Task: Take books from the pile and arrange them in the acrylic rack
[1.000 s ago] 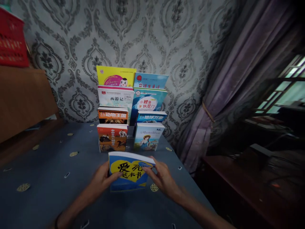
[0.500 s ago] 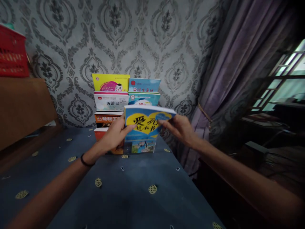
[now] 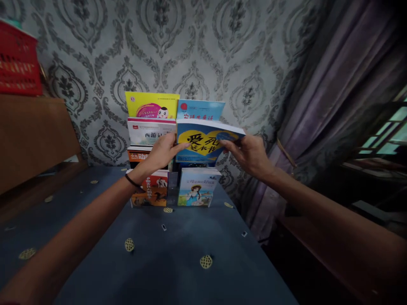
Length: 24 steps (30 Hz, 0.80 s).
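Note:
A blue book with a yellow heart (image 3: 199, 154) is held up between my two hands, its top edge tilted toward me. My left hand (image 3: 163, 152) grips its left edge, thumb on the cover. My right hand (image 3: 251, 154) pinches the upper right corner. Behind and below it, several books stand in tiers in two columns. On the left are a yellow book (image 3: 149, 101), a white book (image 3: 143, 131) and an orange-red book (image 3: 157, 190). The right column shows a light blue book (image 3: 203, 108) at the back and a pale blue book with a girl (image 3: 197, 190) in front.
The books stand on a table with a dark blue patterned cloth (image 3: 171, 262), against a patterned wall. At left, a red basket (image 3: 19, 63) rests on a brown wooden box (image 3: 34, 135). A purple curtain (image 3: 305, 101) hangs at right, beyond the table's edge.
Both hands have raised the blue book, uncovering the pale blue book in front and hiding the teal book behind. The view has shifted slightly.

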{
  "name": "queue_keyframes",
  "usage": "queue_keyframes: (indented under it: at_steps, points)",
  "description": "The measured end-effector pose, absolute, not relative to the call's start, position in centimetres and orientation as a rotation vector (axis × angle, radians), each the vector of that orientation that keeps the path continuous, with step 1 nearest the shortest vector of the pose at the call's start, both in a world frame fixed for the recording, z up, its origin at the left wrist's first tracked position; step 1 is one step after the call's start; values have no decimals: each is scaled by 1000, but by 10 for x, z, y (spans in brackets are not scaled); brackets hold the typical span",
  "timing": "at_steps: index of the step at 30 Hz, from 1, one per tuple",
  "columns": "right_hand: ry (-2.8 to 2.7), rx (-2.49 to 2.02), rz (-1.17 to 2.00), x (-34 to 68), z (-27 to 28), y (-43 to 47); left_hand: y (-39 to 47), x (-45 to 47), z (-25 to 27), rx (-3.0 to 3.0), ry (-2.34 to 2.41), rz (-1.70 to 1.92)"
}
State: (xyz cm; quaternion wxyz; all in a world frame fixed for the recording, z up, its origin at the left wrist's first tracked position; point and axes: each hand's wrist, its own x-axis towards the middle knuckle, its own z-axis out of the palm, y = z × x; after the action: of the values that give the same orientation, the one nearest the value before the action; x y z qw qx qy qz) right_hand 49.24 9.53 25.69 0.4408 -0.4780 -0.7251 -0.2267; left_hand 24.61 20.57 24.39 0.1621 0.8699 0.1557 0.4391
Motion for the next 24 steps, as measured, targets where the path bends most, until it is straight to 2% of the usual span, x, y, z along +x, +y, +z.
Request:
queue_keyframes:
  at_steps: [4,12,24]
  points:
    - [-1763,-1234,-523,501,242,107,218,254,237,2550,480,1222]
    - [-1660,-1376,-460,521,211,124,225,257,239,2794,636,933]
    - [-1621,-1387,-338,529,181,134,214,257,234,2850,824,930]
